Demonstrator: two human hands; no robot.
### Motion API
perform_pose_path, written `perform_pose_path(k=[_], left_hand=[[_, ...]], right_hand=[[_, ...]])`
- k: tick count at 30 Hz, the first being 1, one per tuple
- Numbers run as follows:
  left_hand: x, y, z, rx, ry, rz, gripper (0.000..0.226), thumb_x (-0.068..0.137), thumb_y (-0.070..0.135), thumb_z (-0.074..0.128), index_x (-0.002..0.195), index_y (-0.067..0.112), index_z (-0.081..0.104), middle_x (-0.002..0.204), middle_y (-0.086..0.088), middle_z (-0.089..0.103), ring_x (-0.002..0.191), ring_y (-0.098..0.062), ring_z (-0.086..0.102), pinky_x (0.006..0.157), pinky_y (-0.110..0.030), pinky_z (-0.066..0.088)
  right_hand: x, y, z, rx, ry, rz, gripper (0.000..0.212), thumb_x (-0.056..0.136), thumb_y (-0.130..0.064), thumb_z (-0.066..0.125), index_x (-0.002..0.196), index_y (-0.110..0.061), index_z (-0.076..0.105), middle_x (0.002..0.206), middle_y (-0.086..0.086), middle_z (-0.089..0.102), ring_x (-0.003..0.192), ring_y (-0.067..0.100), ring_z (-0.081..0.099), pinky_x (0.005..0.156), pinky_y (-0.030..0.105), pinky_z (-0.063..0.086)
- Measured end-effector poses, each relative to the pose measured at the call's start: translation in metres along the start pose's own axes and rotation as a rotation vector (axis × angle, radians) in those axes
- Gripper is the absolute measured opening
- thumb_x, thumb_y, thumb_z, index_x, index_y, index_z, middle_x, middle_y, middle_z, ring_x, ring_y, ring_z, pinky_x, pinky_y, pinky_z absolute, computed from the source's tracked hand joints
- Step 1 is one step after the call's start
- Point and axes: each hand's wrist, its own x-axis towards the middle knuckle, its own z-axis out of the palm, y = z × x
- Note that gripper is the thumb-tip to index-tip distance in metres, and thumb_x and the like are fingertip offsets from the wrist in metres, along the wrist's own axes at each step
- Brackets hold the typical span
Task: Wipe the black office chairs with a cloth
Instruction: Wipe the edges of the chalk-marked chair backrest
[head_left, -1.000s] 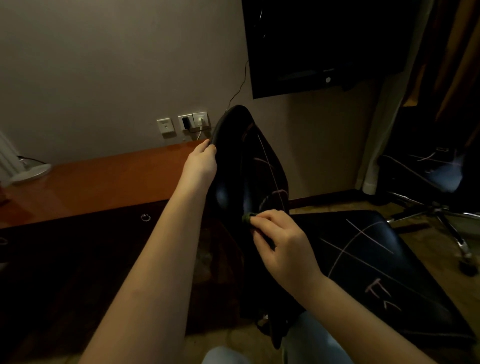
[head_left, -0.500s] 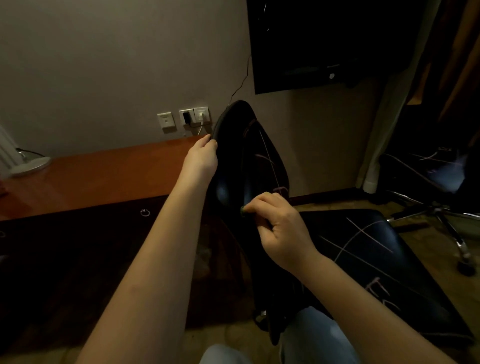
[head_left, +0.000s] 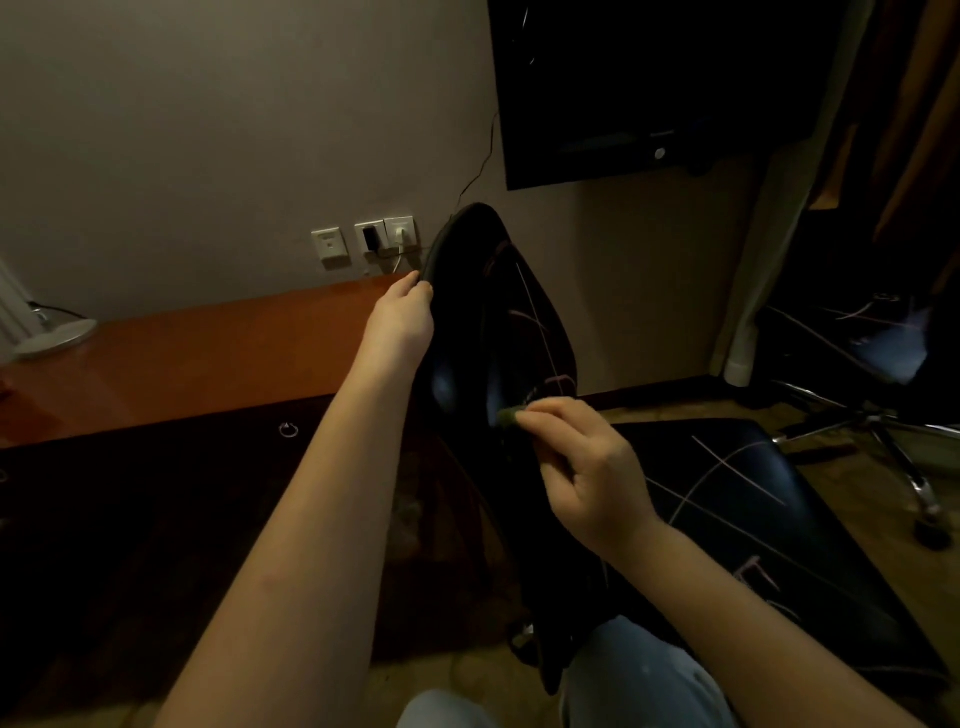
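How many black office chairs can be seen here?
2. The near chair stands in front, its backrest held by the left hand; the far chair stands at the right edge, beside the curtain. More may be hidden.

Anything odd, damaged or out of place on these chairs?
Yes: pale pinkish lines and scribbles cross the near chair's backrest and seat, with similar streaks on the second chair at right. They look like drawn marks, not tears. The right hand pinches a small green cloth against the backrest; the left hand grips its edge.

The desk (head_left: 208, 353) hems the backrest (head_left: 498, 322) on the left; the seat (head_left: 727, 499) lies open to its right.
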Motion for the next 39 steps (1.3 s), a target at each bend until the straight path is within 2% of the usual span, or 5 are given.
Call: perform_pose_path(k=[4,16,25,34,39], left_hand=[[0.000,-0.001,0.000,0.009,-0.005,0.014,0.043,0.103,0.021,0.038,0.146,0.016,0.040,0.149,-0.004,0.041,0.137,-0.017,0.036,0.100,-0.017,0.028],[-0.001,-0.003,0.000,-0.064,0.000,-0.005,0.042,0.103,0.021,0.040,0.145,0.017,0.043,0.146,-0.002,0.044,0.134,-0.016,0.040,0.090,-0.015,0.027],[-0.001,-0.001,0.001,-0.071,-0.005,-0.013,0.043,0.103,0.020,0.039,0.145,0.016,0.042,0.147,-0.002,0.044,0.134,-0.014,0.040,0.087,-0.012,0.027],[0.000,-0.002,-0.001,-0.067,-0.009,-0.015,0.043,0.102,0.020,0.041,0.144,0.016,0.043,0.146,-0.004,0.045,0.134,-0.016,0.040,0.094,-0.016,0.029],[-0.002,-0.001,0.000,-0.080,-0.012,-0.018,0.044,0.101,0.021,0.042,0.145,0.017,0.042,0.146,-0.003,0.044,0.133,-0.016,0.041,0.087,-0.014,0.030]], right_hand=[[0.010,-0.007,0.005,0.000,-0.109,-0.033,0.040,0.087,-0.020,0.048,0.122,-0.007,0.063,0.123,0.004,0.060,0.118,0.013,0.054,0.101,0.023,0.045],[-0.012,-0.015,0.015,0.129,0.062,0.086,0.034,0.088,-0.015,0.048,0.114,-0.004,0.066,0.110,-0.003,0.061,0.106,0.009,0.059,0.094,0.021,0.049],[-0.032,-0.002,0.010,0.098,0.032,0.210,0.027,0.088,-0.011,0.051,0.107,-0.007,0.069,0.101,-0.006,0.065,0.098,0.004,0.062,0.086,0.021,0.053],[0.010,-0.034,0.018,0.108,0.098,0.113,0.026,0.082,0.000,0.054,0.102,-0.004,0.070,0.097,0.002,0.068,0.094,0.008,0.062,0.084,0.017,0.051],[0.001,-0.027,0.019,0.144,0.121,0.132,0.026,0.085,-0.001,0.055,0.107,-0.006,0.069,0.102,-0.002,0.066,0.098,0.006,0.062,0.086,0.017,0.051]])
